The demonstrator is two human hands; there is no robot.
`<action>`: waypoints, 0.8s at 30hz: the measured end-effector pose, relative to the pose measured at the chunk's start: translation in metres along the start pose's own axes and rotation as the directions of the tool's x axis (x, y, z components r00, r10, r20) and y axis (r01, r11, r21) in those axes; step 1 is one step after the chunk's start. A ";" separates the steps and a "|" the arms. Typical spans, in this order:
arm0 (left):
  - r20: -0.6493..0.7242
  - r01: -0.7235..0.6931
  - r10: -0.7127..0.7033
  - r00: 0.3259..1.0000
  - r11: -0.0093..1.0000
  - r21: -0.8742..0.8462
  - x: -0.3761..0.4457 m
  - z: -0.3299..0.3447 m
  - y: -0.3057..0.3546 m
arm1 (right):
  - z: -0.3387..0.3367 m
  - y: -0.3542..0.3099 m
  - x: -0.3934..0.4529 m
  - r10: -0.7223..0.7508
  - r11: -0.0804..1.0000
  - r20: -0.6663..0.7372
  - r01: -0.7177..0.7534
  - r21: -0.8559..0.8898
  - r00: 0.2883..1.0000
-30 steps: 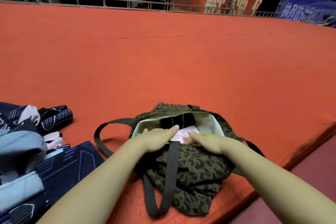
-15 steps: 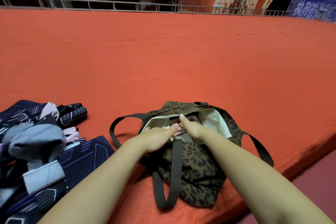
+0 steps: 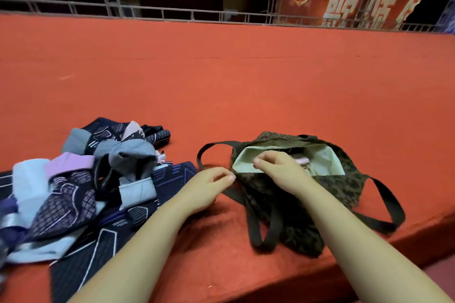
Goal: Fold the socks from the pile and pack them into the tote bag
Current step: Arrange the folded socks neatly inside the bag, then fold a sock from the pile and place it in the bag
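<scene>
Two hands in view, neither one holding anything that you can make out. Your right hand [image 3: 275, 167] sits over the mouth of the tote bag [image 3: 302, 194], fingers loosely bent and relaxed, with nothing pinched between them; whether the fingertips touch the pale lining [image 3: 327, 160] cannot be told. Your left hand [image 3: 209, 187] hovers just beside the bag's left edge, fingers also loosely curled, thumb and forefinger close together; whether they touch the bag or its strap cannot be told from this angle. Bag: dark leopard-print fabric, lying slumped on the red carpeted platform [image 3: 246, 86] near its front edge, mouth gaping toward you. Inside, just beyond your right hand, a pink folded sock [image 3: 302, 160] shows partly against darker contents that are too blurred to name. One dark strap [image 3: 209, 152] loops out to the left of the bag, a second strap [image 3: 264, 231] hangs over the front, a third strap [image 3: 386, 204] arcs out on the right. Sock pile [image 3: 81, 179]: a loose heap to your left, well apart from the bag, on the same carpet, in navy patterned, grey, light blue and lilac pieces, overlapping and unfolded. Background: a metal railing [image 3: 172, 13] along the platform's far edge and a red banner [image 3: 349, 2] with pale characters behind it.
</scene>
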State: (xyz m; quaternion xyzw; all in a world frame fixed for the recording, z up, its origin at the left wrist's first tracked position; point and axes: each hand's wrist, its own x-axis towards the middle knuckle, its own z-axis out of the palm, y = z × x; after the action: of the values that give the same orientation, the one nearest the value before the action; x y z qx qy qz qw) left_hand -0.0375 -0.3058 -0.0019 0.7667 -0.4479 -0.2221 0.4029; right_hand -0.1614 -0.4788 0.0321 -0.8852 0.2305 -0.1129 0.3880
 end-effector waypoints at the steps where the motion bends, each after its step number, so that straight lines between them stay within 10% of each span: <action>1: -0.030 0.019 -0.020 0.999 1.000 -0.015 -0.014 -0.005 -0.008 | 0.012 -0.009 -0.006 -0.040 0.999 -0.004 0.040 -0.014 0.999; 9: -0.184 0.136 -0.149 0.972 0.987 -0.080 -0.134 -0.052 -0.067 | 0.123 -0.044 -0.039 -0.099 0.980 0.129 0.075 0.186 0.987; 16: -0.403 0.393 -0.288 0.869 0.896 0.206 -0.200 -0.086 -0.113 | 0.209 -0.066 -0.073 -0.029 0.969 0.362 -0.063 0.240 0.932; 24: -0.141 0.311 -0.277 0.950 0.859 0.407 -0.223 -0.091 -0.129 | 0.247 -0.101 -0.073 0.047 0.936 0.313 -0.152 0.318 0.949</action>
State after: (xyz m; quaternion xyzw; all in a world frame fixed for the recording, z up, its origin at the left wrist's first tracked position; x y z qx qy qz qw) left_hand -0.0196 -0.0396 -0.0597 0.9030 -0.3471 -0.1486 0.2049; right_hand -0.0988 -0.2258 -0.0616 -0.7992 0.1911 0.0050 0.5699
